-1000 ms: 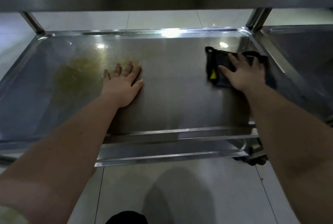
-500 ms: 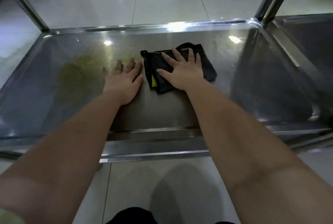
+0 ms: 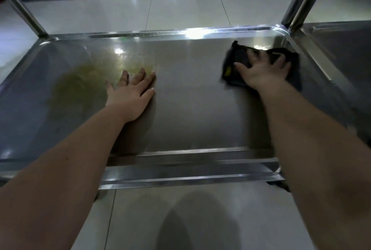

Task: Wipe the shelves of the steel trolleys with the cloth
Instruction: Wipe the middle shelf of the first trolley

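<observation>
Cloth [image 3: 236, 63] lies long axis 9-to-3 at the shelf's [image 3: 190, 113] 2 o'clock corner under the flat, spread right hand [image 3: 263, 72]; left hand [image 3: 130, 94] rests flat, holding nothing.

black cloth [image 3: 236, 63], yellow tag [image 3: 227, 71], silver shelf [image 3: 190, 109]

Steel trolley shelf [image 3: 190, 113], rimmed, yellowish smear [image 3: 80, 87] at left. Left hand [image 3: 131, 97] flat on shelf beside smear. Right hand [image 3: 263, 71], fingers spread, pressing black cloth [image 3: 237, 59] near right rear corner.
</observation>
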{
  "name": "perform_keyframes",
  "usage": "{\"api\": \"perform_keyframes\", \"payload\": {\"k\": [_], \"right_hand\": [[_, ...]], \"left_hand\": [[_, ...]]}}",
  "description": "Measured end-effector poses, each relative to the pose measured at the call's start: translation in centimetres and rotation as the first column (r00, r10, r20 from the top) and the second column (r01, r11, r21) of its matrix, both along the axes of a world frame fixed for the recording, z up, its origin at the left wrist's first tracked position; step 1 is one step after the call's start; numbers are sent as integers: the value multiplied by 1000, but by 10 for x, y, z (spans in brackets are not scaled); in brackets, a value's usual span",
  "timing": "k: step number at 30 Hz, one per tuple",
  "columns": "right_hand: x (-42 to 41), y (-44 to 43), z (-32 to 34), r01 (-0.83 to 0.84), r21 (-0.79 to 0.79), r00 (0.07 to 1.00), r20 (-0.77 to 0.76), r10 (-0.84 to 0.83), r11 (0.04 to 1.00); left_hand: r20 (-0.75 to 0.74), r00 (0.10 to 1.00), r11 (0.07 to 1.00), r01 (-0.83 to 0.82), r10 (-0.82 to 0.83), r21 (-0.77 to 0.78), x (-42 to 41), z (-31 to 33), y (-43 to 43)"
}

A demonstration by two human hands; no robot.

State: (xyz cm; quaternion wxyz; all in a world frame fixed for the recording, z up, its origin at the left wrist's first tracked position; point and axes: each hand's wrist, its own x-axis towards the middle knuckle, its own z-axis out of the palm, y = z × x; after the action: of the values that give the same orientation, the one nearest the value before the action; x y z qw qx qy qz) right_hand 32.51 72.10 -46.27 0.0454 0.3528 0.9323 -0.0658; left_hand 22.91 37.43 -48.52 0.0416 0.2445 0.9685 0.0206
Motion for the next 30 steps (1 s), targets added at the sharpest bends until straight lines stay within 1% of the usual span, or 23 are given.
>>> {"api": "perform_keyframes", "payload": {"k": [1,2,4,5,6,7,9,11,14,16,18,20,22,23,25,28,30], "right_hand": [[-13,-29,0,-76,-4,997,2,76,997],[-25,-64,-3,-186,2,982,1,186,982],[-39,-140,-12,-414,22,909,-32,415,910],[-41,-167,-14,-489,12,871,-52,489,872],[-41,-180,-15,-529,-10,847,-68,528,848],[-42,-178,-13,-543,-31,838,-78,540,839],[-42,-146,-10,-510,-4,857,-91,508,860],[-35,-93,-8,-405,29,912,-64,406,914],[-2,-2,-9,-184,56,982,-34,186,981],[25,42,-6,-71,64,997,-8,71,995],[46,58,-4,-36,61,999,19,35,997],[59,47,-5,-40,57,999,-7,40,998],[67,13,-4,-51,45,997,-58,54,998],[68,-11,-5,-86,50,993,-73,89,995],[61,-73,-7,-209,61,973,-82,214,976],[49,-174,-13,-436,77,893,-87,441,897],[49,-204,-13,-506,49,856,-94,508,861]], "left_hand": [[-2,1000,1000,1,-1,0,0,0,0],[-4,1000,1000,3,-3,-2,0,-1,0],[-1,1000,1000,5,-5,0,-1,-2,-2],[7,1000,1000,1,-1,0,-2,-2,-4],[14,1000,1000,-2,2,-2,-3,-1,-5],[17,1000,1000,-3,4,-6,-3,-1,-6],[9,1000,1000,-2,2,0,-2,0,-5],[4,1000,1000,7,-7,14,0,-1,-3],[-5,1000,1000,6,-6,21,0,-3,-1],[-12,1000,1000,8,-7,22,-1,-4,-1],[-12,1000,1000,5,-5,21,-1,-4,-1],[-21,1000,1000,8,-7,20,-1,-4,-1],[-15,1000,1000,5,-5,15,1,-2,0],[-11,1000,1000,0,0,14,2,-1,1],[-6,1000,1000,-3,3,12,3,1,1],[-4,1000,1000,-1,1,20,4,3,-1],[0,1000,1000,5,-5,18,3,4,-3]]}}
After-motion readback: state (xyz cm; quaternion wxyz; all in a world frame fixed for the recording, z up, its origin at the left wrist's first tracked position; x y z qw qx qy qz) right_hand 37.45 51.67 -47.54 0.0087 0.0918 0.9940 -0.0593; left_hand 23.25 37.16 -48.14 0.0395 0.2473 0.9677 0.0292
